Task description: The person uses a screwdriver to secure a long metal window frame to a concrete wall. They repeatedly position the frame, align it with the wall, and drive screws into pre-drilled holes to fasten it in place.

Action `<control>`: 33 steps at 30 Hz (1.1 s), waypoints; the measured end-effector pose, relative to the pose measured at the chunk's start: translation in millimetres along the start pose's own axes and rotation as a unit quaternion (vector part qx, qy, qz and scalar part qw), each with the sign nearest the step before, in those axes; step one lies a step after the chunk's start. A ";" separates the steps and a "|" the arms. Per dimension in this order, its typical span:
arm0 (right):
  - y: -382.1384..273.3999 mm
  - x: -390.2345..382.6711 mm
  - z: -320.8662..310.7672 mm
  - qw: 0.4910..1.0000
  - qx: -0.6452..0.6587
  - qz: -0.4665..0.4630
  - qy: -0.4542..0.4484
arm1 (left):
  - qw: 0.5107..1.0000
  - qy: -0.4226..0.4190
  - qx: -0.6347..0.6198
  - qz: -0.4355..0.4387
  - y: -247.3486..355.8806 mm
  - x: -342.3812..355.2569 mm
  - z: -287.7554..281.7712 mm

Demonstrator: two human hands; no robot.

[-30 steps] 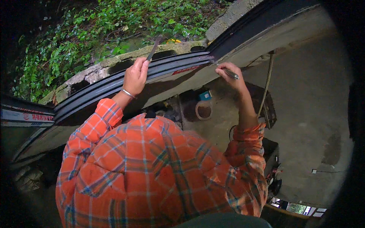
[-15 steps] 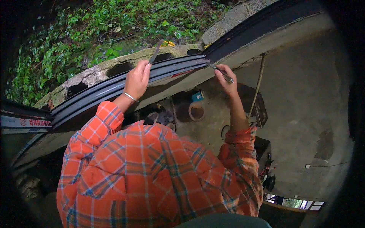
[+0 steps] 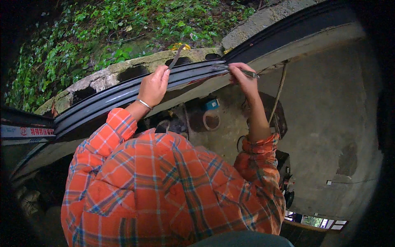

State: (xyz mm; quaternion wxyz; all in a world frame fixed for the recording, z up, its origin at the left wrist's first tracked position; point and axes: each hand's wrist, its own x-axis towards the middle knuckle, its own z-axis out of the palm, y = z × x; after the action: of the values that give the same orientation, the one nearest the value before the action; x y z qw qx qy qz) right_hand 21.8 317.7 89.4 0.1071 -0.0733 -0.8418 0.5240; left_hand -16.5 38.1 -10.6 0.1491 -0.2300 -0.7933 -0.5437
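Note:
My left hand (image 3: 154, 86), with a silver bangle at its wrist, is closed around the lower end of a narrow curved blade (image 3: 178, 56). The blade rises past the window track toward the outer ledge; its grip is hidden in my fist. My right hand (image 3: 245, 80) holds a slim tool with a dark handle (image 3: 250, 74), its butt pointing right. The tool's greyish tip rests at or just over the right end of the grey grooved window track (image 3: 111, 99). Whether that tip is a blade or bristles I cannot tell.
Beyond the track runs a rough masonry ledge (image 3: 101, 78) with dark hollows, then green plants (image 3: 164, 20). A yellow object (image 3: 181, 46) lies on the ledge. Below the sill are a blue box (image 3: 212, 104) and a round rim (image 3: 212, 121). A hose (image 3: 279, 88) hangs along the right wall.
My left hand has shifted slightly right and down with the blade. The right hand has moved a little up and left, its tool turning flatter with the tip over the track.

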 end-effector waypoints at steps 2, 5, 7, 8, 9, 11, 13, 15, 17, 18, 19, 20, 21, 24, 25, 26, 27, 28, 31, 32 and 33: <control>11.7 16.7 -2.2 0.996 0.026 0.085 -0.030 | 1.000 -0.012 -0.004 0.003 3.2 0.7 0.2; 31.8 40.8 -15.6 0.991 -0.050 0.125 0.009 | 1.000 -0.008 0.005 0.010 2.9 0.1 1.8; 34.3 48.8 -15.5 0.978 -0.194 0.068 0.032 | 1.000 0.001 0.011 0.013 0.8 -0.1 2.8; 32.4 49.8 -15.5 0.987 -0.133 0.080 0.028 | 1.000 0.003 0.011 0.013 0.1 -0.3 3.3; 29.5 50.2 -16.9 0.993 -0.071 0.093 0.024 | 1.000 0.006 0.010 0.014 -0.5 0.2 3.8; 11.1 48.4 -8.5 0.992 -0.003 0.125 -0.025 | 1.000 0.005 0.011 0.010 0.2 0.3 2.4; -6.5 44.6 7.6 0.981 0.016 0.163 -0.104 | 1.000 0.006 0.011 0.008 0.1 -0.3 2.5; 19.9 51.8 4.1 0.968 0.058 0.207 -0.126 | 1.000 0.009 0.009 0.009 -0.6 -0.6 4.0; 23.1 56.2 -6.3 0.975 0.029 0.217 -0.033 | 1.000 0.004 0.008 0.008 -0.3 -0.5 3.3; 24.4 57.0 -11.5 0.982 -0.013 0.189 -0.003 | 1.000 0.001 0.008 0.008 0.1 -0.3 2.7; 30.5 59.9 -18.9 0.986 -0.088 0.138 0.011 | 1.000 -0.002 0.009 0.007 2.0 -0.5 3.5; 39.5 65.0 -27.0 0.983 -0.161 0.088 0.025 | 1.000 -0.008 0.010 0.007 3.3 -0.2 3.9; 49.4 67.0 -35.0 0.971 -0.234 0.038 0.039 | 1.000 -0.015 0.011 0.008 4.4 -0.6 4.6; 11.3 58.7 -3.3 0.993 -0.099 0.056 -0.024 | 1.000 0.013 0.009 0.022 -4.5 -1.0 5.2; 3.7 52.4 5.1 0.996 -0.048 0.058 -0.042 | 1.000 0.007 0.012 0.018 -4.5 -1.3 5.1; -6.9 46.6 16.6 0.988 -0.027 0.134 -0.074 | 1.000 0.001 0.016 0.013 -3.9 -0.9 4.3; 12.6 52.0 19.5 0.978 0.045 0.162 -0.124 | 1.000 -0.005 0.020 0.009 -3.4 -0.9 3.5; 17.8 55.8 17.1 0.982 0.033 0.170 -0.077 | 1.000 -0.006 0.021 0.006 -2.3 -0.7 2.2; 37.7 70.1 -5.9 0.986 -0.098 0.133 0.012 | 1.000 -0.003 0.017 0.012 1.5 1.1 1.5; 43.4 72.9 -10.6 0.976 -0.203 0.075 0.031 | 1.000 0.003 0.017 0.021 1.1 0.6 3.0; 49.3 76.3 -15.5 0.950 -0.307 0.017 0.050 | 0.999 0.010 0.016 0.030 1.2 -0.2 4.4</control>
State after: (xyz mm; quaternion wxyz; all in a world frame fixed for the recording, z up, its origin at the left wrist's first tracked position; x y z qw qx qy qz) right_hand -47.4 370.8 59.7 0.1126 -0.1431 -0.9540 0.2382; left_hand -15.6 42.5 -11.4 0.1765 -0.2458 -0.7932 -0.5284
